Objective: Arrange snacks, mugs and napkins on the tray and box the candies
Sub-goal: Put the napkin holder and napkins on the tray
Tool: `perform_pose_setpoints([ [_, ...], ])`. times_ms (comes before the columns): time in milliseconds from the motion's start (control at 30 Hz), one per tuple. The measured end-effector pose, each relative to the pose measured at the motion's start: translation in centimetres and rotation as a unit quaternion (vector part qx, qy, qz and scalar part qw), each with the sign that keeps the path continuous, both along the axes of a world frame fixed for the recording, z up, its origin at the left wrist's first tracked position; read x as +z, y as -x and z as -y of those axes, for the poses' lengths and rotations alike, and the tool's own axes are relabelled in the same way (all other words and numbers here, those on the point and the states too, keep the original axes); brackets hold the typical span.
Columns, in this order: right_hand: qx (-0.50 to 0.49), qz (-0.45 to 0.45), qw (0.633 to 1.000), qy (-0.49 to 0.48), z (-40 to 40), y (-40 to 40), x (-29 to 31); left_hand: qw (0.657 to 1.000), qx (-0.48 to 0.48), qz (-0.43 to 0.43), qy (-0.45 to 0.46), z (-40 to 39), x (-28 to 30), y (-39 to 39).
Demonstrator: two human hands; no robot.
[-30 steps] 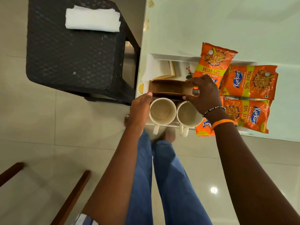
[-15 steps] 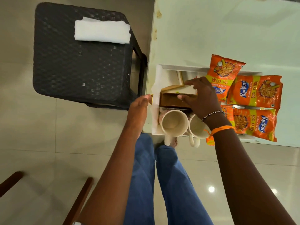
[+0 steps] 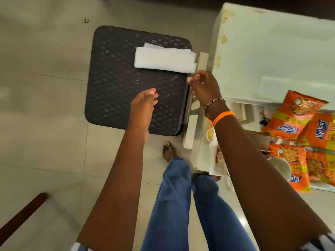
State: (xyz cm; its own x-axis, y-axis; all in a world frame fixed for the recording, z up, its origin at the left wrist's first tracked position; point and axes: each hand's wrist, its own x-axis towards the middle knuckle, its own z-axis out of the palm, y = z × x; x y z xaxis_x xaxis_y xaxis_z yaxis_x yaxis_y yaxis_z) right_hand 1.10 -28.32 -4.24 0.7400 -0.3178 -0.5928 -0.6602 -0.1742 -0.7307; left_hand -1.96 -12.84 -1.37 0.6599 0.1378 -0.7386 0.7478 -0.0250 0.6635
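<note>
Both hands are hovering empty over the black stool [image 3: 126,91]: the left hand [image 3: 143,104] loosely open, the right hand [image 3: 203,86] with fingers spread, likely reaching for the folded napkins [image 3: 163,60] lying on the stool's far side.

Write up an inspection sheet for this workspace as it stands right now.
Surface: pale glass-topped table, stained along its left edge; white tray at its near corner.
Job's things: four orange crinkled snack packets lying overlapped on the tray; one white ceramic mug partly hidden by the right arm; folded white paper napkins not yet on the tray, lying on the black woven plastic stool.
Clutter: nothing seen.
Hands: left hand and right hand both empty, fingers loosely open, over the stool near the napkins.
Cables: nothing seen.
Surroundings: beige tiled floor; dark wooden furniture edge at lower left.
</note>
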Motion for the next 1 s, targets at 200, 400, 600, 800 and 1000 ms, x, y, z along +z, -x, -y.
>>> perform_pose_setpoints([
  [200,-0.096,-0.075,0.991,-0.047,-1.0,-4.4,-1.6,1.000,-0.006,-0.019,0.000,-1.4,-0.5,-1.5],
  [400,-0.166,-0.026,0.972,-0.162,-0.6,-3.6,0.6,0.999,0.008,-0.037,0.034,-0.9,-0.7,-1.4],
  [600,-0.188,-0.001,0.963,-0.192,3.2,1.1,3.3,0.989,0.068,-0.029,0.128,1.2,-0.3,-0.4],
  [800,-0.178,0.004,0.963,-0.203,9.8,7.1,5.4,0.991,-0.019,-0.011,0.130,5.0,1.3,2.6],
  [1000,-0.128,0.014,0.979,-0.160,16.1,13.3,6.6,0.992,-0.095,-0.002,0.086,10.6,2.7,7.7],
])
